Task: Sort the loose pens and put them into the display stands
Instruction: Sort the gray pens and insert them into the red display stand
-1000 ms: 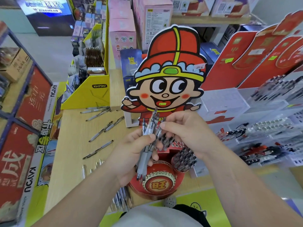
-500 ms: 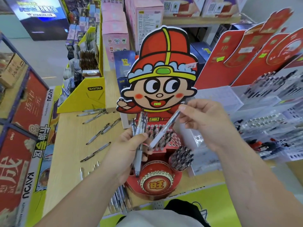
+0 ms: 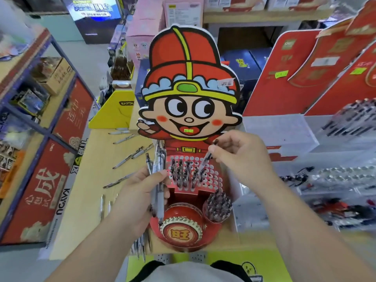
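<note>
Left hand (image 3: 140, 192) and right hand (image 3: 242, 159) are apart, both holding pens at the red display stand (image 3: 215, 180).

The right hand pinches a single pen (image 3: 205, 160) between thumb and fingers, tilted, its lower end at the stand's holes; if the tip is inside a hole, I cannot tell. The left hand, at 9 o'clock from the hole panel, grips a bundle of pens (image 3: 156, 163) nearly upright. Some pens stand in the holes, and a round cup (image 3: 217, 206) at 5 o'clock is full of pens. Loose pens (image 3: 132, 156) lie on the wooden table (image 3: 77, 200) at 9 to 10 o'clock; a cartoon board (image 3: 189, 94) rises at 12 o'clock.
</note>
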### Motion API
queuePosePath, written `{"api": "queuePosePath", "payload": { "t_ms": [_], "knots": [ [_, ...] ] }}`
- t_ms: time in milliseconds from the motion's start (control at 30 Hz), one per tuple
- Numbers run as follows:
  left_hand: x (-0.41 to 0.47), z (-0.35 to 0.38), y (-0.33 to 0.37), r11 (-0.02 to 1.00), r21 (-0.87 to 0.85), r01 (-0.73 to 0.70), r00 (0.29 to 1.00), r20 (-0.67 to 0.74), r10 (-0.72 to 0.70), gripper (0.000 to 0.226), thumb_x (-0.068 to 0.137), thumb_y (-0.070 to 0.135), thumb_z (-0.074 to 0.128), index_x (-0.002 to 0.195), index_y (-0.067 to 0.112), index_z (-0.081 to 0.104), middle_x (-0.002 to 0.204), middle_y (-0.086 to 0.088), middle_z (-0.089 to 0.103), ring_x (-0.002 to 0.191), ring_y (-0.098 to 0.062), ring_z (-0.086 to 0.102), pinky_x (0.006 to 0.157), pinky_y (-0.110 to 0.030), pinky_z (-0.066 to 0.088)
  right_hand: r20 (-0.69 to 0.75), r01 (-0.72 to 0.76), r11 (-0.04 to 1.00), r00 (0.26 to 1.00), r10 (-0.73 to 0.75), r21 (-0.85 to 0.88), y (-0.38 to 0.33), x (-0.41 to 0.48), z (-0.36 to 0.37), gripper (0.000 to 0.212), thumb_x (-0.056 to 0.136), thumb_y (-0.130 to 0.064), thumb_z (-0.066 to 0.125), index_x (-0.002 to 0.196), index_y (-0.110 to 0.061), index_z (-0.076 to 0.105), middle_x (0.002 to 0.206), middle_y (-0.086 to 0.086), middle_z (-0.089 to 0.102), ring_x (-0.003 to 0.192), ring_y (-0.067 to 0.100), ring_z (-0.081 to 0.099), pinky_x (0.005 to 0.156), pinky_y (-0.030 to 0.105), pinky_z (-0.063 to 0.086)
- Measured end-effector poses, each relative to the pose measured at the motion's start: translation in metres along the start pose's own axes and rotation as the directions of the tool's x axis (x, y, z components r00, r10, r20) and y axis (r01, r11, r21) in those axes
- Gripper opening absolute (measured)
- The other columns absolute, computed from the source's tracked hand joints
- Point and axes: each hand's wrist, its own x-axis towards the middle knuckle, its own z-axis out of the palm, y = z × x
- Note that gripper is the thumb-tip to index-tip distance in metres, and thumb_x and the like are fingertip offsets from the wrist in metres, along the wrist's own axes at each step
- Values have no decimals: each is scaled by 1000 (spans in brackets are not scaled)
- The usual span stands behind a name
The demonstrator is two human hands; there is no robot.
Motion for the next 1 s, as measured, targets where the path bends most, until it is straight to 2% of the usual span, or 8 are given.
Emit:
{"api": "queuePosePath", "payload": {
  "t_ms": [133, 333, 500, 600, 700, 767, 833, 1000],
  "knots": [
    [1, 2, -7, 999, -34, 5, 999, -49, -6, 21, 89, 16, 68, 104, 9, 54, 77, -11, 63, 59, -22, 53, 54, -34, 45, 68, 41, 996, 997, -36, -82, 11, 3, 8, 10, 81, -29, 82, 83, -29, 72, 78, -10, 72, 74, 6, 68, 73, 31, 60],
    [2, 5, -4, 998, -52, -20, 999, -34, 19, 18, 87, 17, 67, 98, 10, 55, 76, -10, 63, 61, -22, 53, 57, -34, 45, 142, 88, 985, 988, -66, -149, 14, 4, 15, 13, 80, -26, 83, 76, -29, 71, 72, -14, 69, 70, 0, 65, 61, 10, 49],
    [2, 4, -1, 999, -31, -11, 1000, -10, 10, 37, 71, 26, 73, 100, 9, 55, 77, -9, 63, 62, -21, 53, 58, -34, 45, 241, 36, 982, 971, 9, -185, 19, 5, 20, 12, 79, -28, 84, 79, -27, 73, 75, -11, 71, 71, 1, 66, 64, 15, 53],
    [3, 1, -1, 999, -32, -8, 1000, 2, 9, 30, 75, 23, 71, 97, 10, 55, 75, -9, 63, 62, -22, 53, 60, -36, 44, 239, 32, 983, 971, 12, -182, 17, 7, 19, 11, 79, -32, 84, 82, -30, 73, 78, -13, 72, 74, -1, 66, 65, 13, 52],
    [5, -2, -1, 999, -32, -5, 1000, 10, 6, 15, 86, 17, 68, 94, 12, 56, 75, -10, 63, 63, -23, 52, 62, -36, 44, 264, 25, 989, 964, 15, -148, 16, 7, 19, 8, 82, -32, 81, 87, -28, 77, 81, -11, 73, 77, 3, 68, 74, 28, 59],
    [6, -4, -1, 1000, -31, 1, 1000, 8, -1, 17, 86, 18, 68, 94, 12, 55, 77, -10, 62, 63, -23, 52, 62, -36, 44, 273, 15, 992, 962, 21, -129, 14, 8, 20, 6, 83, -31, 80, 86, -27, 77, 80, -9, 74, 75, 7, 69, 76, 38, 60],
    [6, -6, -1, 1000, -23, 1, 1000, 6, -1, 24, 80, 21, 70, 96, 12, 54, 77, -10, 62, 63, -22, 52, 61, -36, 44, 261, 18, 990, 965, 20, -142, 13, 10, 22, 7, 82, -31, 81, 82, -28, 75, 76, -8, 73, 71, 6, 68, 74, 38, 60],
    [7, -6, 0, 1000, -10, 11, 1000, 28, -11, 19, 82, 20, 69, 93, 12, 57, 79, -11, 62, 63, -22, 54, 60, -34, 46, 236, 14, 985, 971, 27, -170, 8, 11, 28, 12, 79, -31, 83, 75, -27, 73, 70, -5, 70, 66, 8, 65, 68, 37, 58]
  ]
}}
